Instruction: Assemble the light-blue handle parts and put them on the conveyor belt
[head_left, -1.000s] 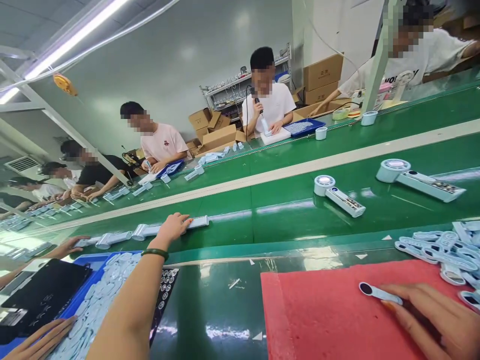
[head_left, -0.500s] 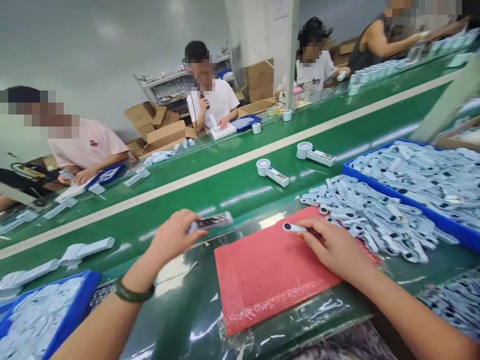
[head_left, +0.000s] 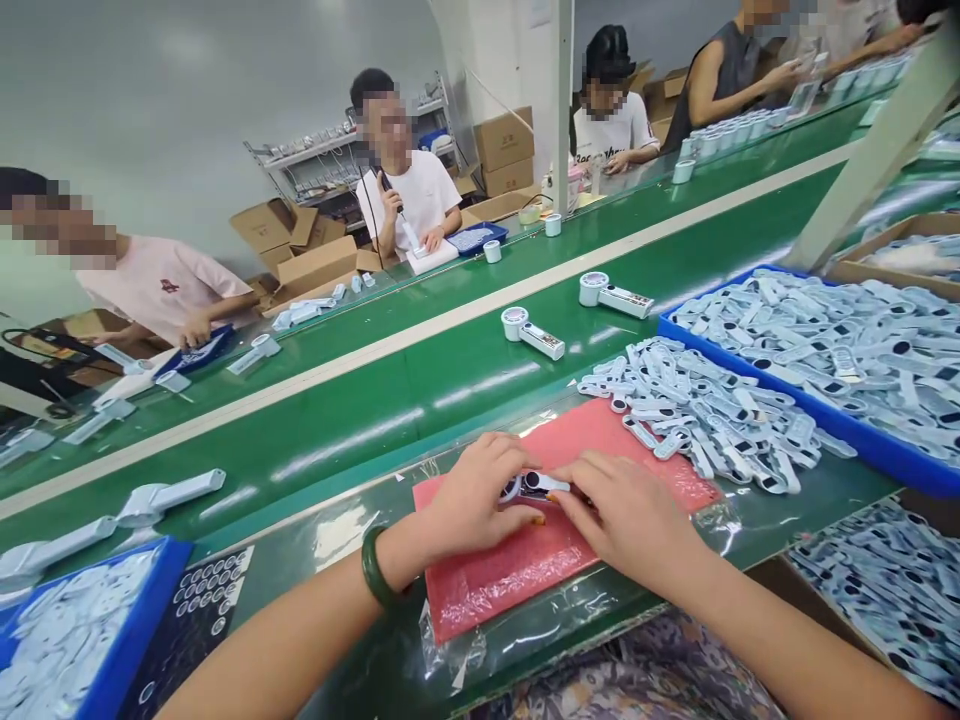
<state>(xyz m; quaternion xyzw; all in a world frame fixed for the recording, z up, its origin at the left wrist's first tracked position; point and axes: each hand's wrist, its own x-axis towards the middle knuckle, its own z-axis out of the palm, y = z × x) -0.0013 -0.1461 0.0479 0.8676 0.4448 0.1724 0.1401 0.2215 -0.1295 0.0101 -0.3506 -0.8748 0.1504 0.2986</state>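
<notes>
My left hand (head_left: 476, 495), with a dark green bangle at its wrist, is closed around a pale handheld device (head_left: 511, 489) with a round head. Most of that device is hidden by the fingers. My right hand (head_left: 626, 505) pinches a slim light-blue handle cover (head_left: 546, 484) with a black oval at one end. The cover lies over the device's open handle; whether it is seated cannot be seen. Both hands are close together above a red mat (head_left: 499, 590). A heap of similar covers (head_left: 697, 410) lies right of the mat.
A blue tray (head_left: 787, 385) of covers stands at the right, and another blue tray (head_left: 161, 590) at the lower left. Two round-headed devices (head_left: 541, 340) lie on the green conveyor (head_left: 390, 400). A slanted post (head_left: 862, 150) rises at right. Several co-workers sit across the belt.
My left hand has brought the device from over the belt's edge rightward onto the mat. My right hand has moved left and lower, bringing the cover against the device.
</notes>
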